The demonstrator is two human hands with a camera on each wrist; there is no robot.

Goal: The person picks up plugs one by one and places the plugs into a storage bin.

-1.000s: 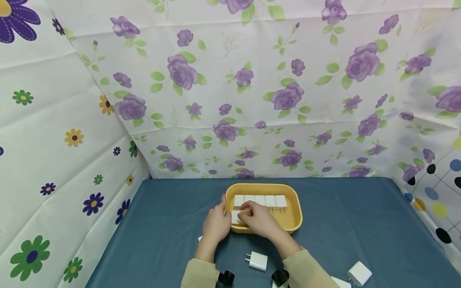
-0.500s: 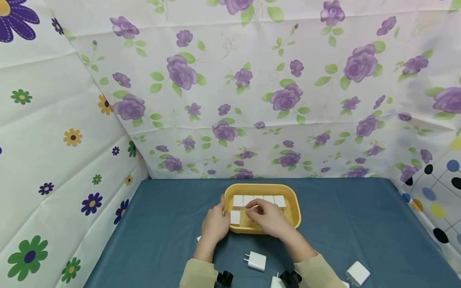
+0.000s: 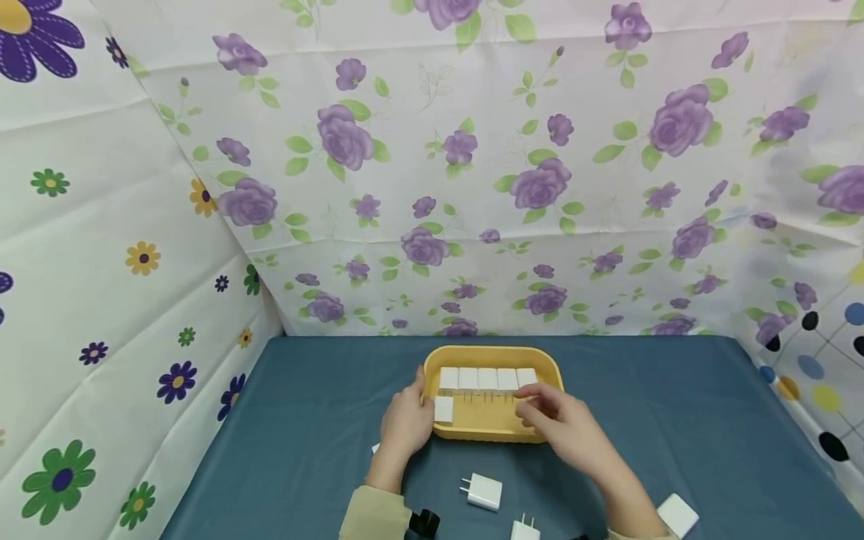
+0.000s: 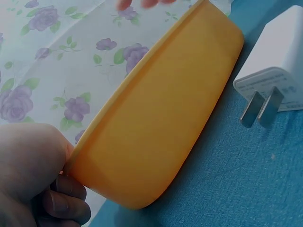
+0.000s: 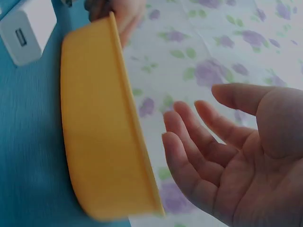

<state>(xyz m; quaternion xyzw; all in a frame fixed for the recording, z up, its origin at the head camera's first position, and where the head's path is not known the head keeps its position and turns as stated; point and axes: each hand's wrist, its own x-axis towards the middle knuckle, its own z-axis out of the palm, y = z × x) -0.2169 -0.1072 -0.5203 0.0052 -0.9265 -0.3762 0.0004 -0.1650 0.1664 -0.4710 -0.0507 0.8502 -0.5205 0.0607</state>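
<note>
On my head feed the tray (image 3: pixel 486 416) sits at lower centre of the frame on the blue tabletop (image 3: pixel 304 450). I have the left hand (image 3: pixel 408 416) clamped on its left rim, the lower fingers curled in the left wrist view. The right hand (image 3: pixel 563 424) is at the tray's right side, fingers and thumb apart and loosely bent; from the right wrist I see it clear of the tray wall. Inside the tray, five chargers (image 3: pixel 487 379) stand side by side along the top, prongs toward the bottom of the frame, and a lone charger (image 3: pixel 443 409) lies at lower left, beside the left hand. Below the tray I see a charger with prongs pointing left (image 3: pixel 484 492), another with prongs up (image 3: pixel 526 532) at the bottom edge, and a white block (image 3: pixel 678 514) at lower right. A flowered cloth (image 3: pixel 405 150) fills the upper frame.
</note>
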